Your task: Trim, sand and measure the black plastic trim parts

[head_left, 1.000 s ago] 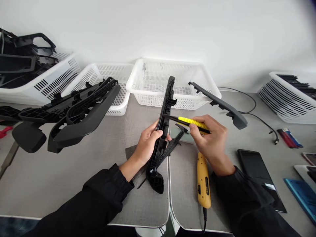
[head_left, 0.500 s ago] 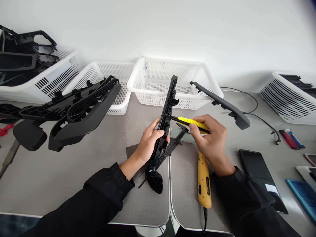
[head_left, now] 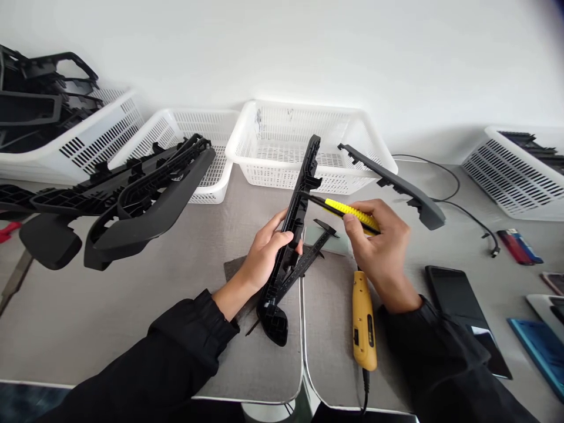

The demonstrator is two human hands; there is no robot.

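Observation:
My left hand [head_left: 264, 255] is closed around the middle of a long black plastic trim piece [head_left: 305, 176], its ribbed inner side facing up. A yellow and black utility knife [head_left: 348, 212] is gripped in my right hand [head_left: 382, 247]. The knife's front end points left, at the trim piece's upper half; whether the tip touches it I cannot tell. Under the trim piece lies a dark caliper [head_left: 315, 249] with its jaws to the upper right. A yellow corded power tool [head_left: 364, 323] rests on the table below my right hand.
Several dark trim pieces [head_left: 154, 211] lie at left, beside a white basket [head_left: 101, 132] heaped with black parts. Another white basket [head_left: 259, 167] stands at the back, with a single trim piece [head_left: 405, 191] leaning on its right edge. A phone [head_left: 458, 305] and a cable [head_left: 478, 226] lie at right.
The knife has shifted slightly to the right and its tip has moved up along the trim piece. My left hand keeps its hold in nearly the same place.

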